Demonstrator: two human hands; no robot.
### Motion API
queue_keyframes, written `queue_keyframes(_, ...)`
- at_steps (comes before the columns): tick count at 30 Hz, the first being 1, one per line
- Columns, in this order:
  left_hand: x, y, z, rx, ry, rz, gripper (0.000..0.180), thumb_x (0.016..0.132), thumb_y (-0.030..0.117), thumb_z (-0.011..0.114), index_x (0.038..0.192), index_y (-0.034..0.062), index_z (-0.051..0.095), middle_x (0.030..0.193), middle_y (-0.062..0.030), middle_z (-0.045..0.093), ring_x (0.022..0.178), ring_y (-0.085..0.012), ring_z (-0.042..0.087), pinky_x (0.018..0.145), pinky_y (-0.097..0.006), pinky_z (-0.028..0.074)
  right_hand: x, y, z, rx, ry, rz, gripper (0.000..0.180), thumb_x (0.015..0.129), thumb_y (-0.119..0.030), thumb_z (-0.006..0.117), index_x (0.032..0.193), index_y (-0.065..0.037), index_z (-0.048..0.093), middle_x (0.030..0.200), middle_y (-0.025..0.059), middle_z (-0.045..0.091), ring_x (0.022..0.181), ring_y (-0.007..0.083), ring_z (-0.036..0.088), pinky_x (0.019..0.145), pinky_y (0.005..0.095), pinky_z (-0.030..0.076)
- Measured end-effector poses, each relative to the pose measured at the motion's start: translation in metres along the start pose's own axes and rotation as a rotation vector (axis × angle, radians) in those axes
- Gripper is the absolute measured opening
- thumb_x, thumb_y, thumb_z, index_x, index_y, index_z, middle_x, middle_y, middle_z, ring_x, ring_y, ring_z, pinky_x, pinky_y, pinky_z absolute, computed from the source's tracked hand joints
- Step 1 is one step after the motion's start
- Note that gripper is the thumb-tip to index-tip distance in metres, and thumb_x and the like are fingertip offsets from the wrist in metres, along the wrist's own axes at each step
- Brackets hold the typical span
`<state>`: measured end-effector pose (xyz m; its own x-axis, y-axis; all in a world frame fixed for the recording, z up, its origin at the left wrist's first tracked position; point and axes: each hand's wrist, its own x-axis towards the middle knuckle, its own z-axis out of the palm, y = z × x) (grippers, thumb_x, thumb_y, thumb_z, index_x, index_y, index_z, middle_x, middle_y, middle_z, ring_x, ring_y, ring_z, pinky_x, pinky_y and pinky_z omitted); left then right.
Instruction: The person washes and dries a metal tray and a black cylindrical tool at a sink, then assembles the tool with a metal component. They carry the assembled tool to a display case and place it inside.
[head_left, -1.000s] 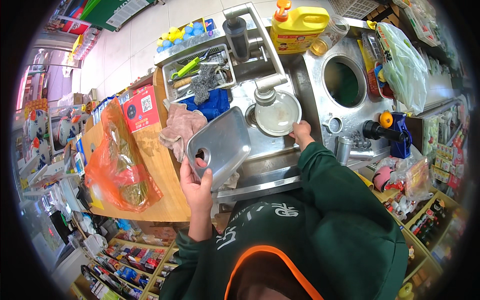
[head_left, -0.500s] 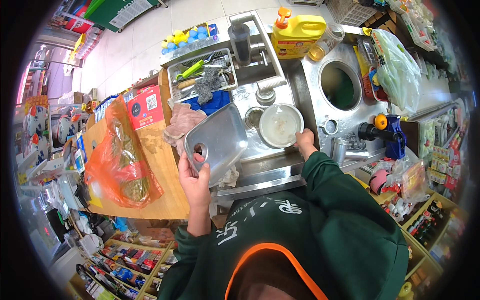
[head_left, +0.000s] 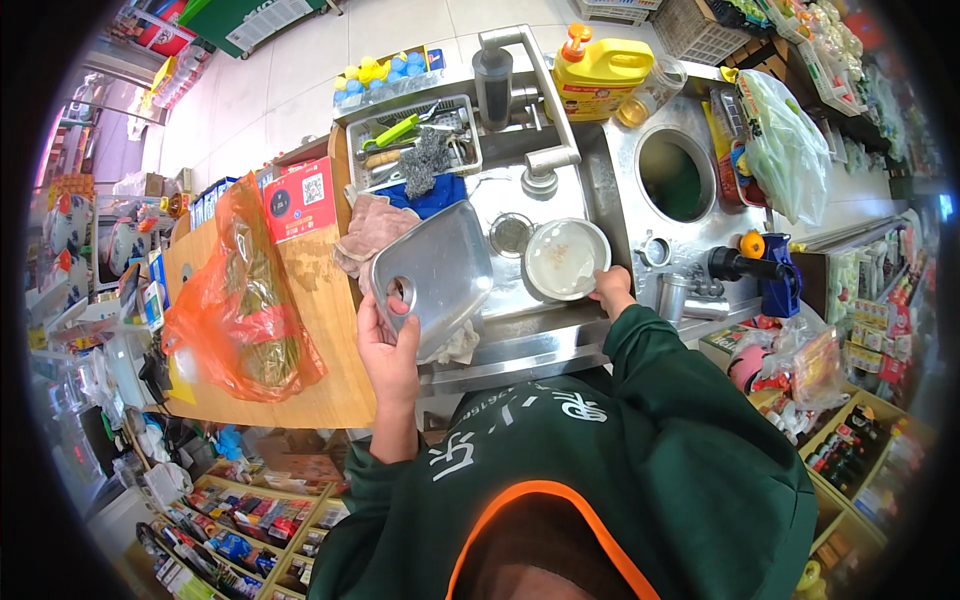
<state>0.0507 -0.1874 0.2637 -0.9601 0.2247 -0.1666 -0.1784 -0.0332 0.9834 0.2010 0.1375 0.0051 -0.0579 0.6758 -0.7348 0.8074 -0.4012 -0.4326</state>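
My left hand (head_left: 392, 345) grips a clear, rectangular plastic lid (head_left: 440, 270) with a round hole near one corner. The thumb lies on its face and the fingers are beside and behind the hole. The lid is tilted over the left edge of the steel sink (head_left: 520, 350). In my right hand (head_left: 612, 290) is the rim of a round white bowl (head_left: 567, 258), pinched at its near right side. Some pale brown bits and a little liquid show in the bowl. It is over the sink basin, right of the drain (head_left: 511, 235).
A faucet (head_left: 542, 165) reaches over the basin. Behind the lid are a pink cloth (head_left: 372, 232) and a utensil basket (head_left: 470, 165). A yellow pump jug (head_left: 600, 85) stands at the back. Left, an orange bag (head_left: 225, 320) lies on the wooden counter; right, a round opening holds dark liquid (head_left: 672, 175).
The view has shifted slightly. The bowl has moved slightly nearer to me relative to the sink. Both hands keep their hold, and the lid stays tilted at the sink's left edge.
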Motion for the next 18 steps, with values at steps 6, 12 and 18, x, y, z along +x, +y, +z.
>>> queue_keyframes(6,-0.002,-0.003,-0.004,-0.040,-0.023,-0.008,0.053,0.083,-0.003,0.061,0.133,-0.0015,0.044,0.103,-0.0001,0.051,0.093,-0.0070,0.050,0.083,-0.021,0.041,-0.008,-0.002,-0.004,-0.073,0.005,-0.066,0.026,0.083,-0.010,0.064,0.104,0.006,0.062,0.099,0.0211,0.066,0.077,0.0331,0.068,0.051,0.0370,0.059)
queue_keyframes(12,-0.002,-0.006,-0.009,-0.049,-0.017,-0.019,0.055,0.083,-0.002,0.063,0.135,-0.0016,0.043,0.104,-0.0004,0.050,0.094,-0.0072,0.050,0.084,-0.022,0.041,-0.018,-0.011,-0.009,-0.214,0.019,-0.162,0.025,0.081,-0.010,0.064,0.100,0.007,0.063,0.092,0.0216,0.067,0.077,0.0328,0.069,0.049,0.0370,0.058)
queue_keyframes(18,-0.003,-0.004,-0.012,-0.038,0.000,-0.009,0.055,0.082,-0.003,0.062,0.135,-0.0018,0.044,0.104,-0.0006,0.050,0.094,-0.0075,0.050,0.084,-0.022,0.041,0.002,-0.007,-0.001,-0.377,0.073,-0.268,0.025,0.082,-0.010,0.065,0.100,0.007,0.062,0.084,0.0200,0.066,0.062,0.0295,0.068,0.048,0.0364,0.055)
